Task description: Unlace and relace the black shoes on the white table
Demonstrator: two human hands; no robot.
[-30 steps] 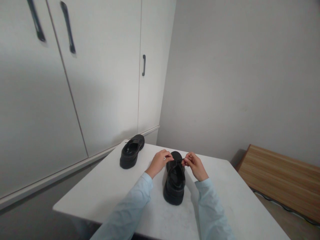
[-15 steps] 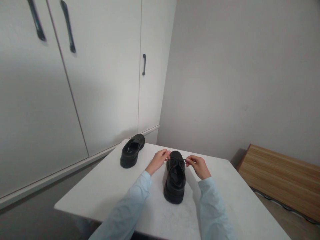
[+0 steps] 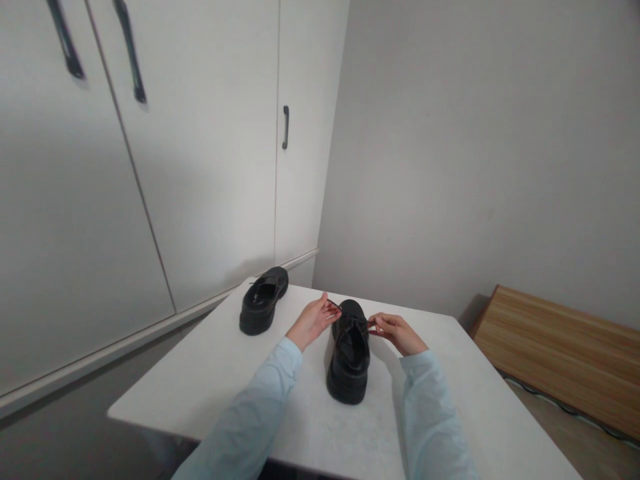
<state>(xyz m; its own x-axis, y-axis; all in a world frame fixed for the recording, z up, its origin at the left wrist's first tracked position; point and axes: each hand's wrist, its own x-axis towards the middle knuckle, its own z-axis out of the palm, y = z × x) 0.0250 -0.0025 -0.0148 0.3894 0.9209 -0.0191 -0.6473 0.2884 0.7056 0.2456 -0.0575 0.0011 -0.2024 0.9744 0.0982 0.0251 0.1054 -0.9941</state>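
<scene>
A black lace-up shoe [image 3: 347, 383] rests on the white table [image 3: 210, 387], its toe pointing away from me and its heel toward me. To its left, my left hand [image 3: 314, 321] pinches a dark shoelace [image 3: 334, 304] at the thumb, with the other fingers stretched toward the shoe's side. On the opposite side, my right hand [image 3: 400, 332] has its fingertips closed by the lacing, on what looks like the other lace end, mostly hidden by the fingers. A second black shoe [image 3: 257, 313] lies apart at the far left of the table, touched by neither hand.
White cupboard doors [image 3: 200, 167] with dark handles [image 3: 285, 127] rise behind the table on the left. A grey wall [image 3: 450, 147] stands at the back. A wood-grain board [image 3: 565, 353] sits right of the table, with a cable [image 3: 550, 403] along its lower edge.
My left hand has turned and raised its thumb, lifting the lace up on the left. My right hand has shifted slightly, and less lace shows beside it. Both shoes remain in place.
</scene>
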